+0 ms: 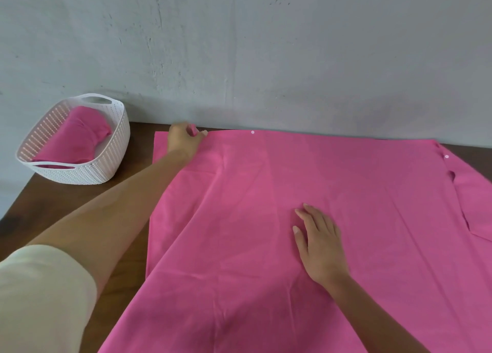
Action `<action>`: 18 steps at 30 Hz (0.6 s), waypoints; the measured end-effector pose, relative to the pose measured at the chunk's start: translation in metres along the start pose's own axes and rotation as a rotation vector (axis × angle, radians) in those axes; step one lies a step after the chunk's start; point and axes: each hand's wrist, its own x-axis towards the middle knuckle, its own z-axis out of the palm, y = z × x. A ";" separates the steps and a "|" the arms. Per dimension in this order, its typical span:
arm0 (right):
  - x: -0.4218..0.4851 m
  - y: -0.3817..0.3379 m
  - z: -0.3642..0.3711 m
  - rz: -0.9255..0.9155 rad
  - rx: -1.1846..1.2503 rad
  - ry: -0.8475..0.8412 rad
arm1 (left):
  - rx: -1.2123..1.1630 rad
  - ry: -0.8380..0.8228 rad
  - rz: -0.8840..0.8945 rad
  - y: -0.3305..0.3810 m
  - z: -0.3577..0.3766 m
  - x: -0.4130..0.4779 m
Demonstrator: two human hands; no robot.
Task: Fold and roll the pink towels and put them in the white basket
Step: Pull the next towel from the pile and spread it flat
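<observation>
Our left hand (pixel 185 139) pinching the far edge of the large pink cloth towel (pixel 266 193) spread on the brown wooden table (pixel 53 206), our right hand (pixel 319 246) flat on its middle, fingers straight, near edge cut off

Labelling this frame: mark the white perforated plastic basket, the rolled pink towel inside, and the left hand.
white perforated plastic basket (pixel 111 161): head view, outer side wall.
rolled pink towel (pixel 77 137): head view, middle of the roll.
left hand (pixel 183 141): head view, back of hand, pinching spread pink towel (pixel 266 193).
</observation>
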 end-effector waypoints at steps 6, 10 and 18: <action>0.000 0.000 -0.001 0.002 0.015 0.000 | 0.359 -0.098 0.249 -0.016 -0.002 -0.024; 0.000 -0.001 -0.001 0.002 0.019 0.003 | 0.483 -0.027 0.298 -0.026 0.005 -0.031; 0.001 0.000 0.000 0.004 0.017 0.000 | 0.678 -0.073 0.204 -0.033 0.013 -0.023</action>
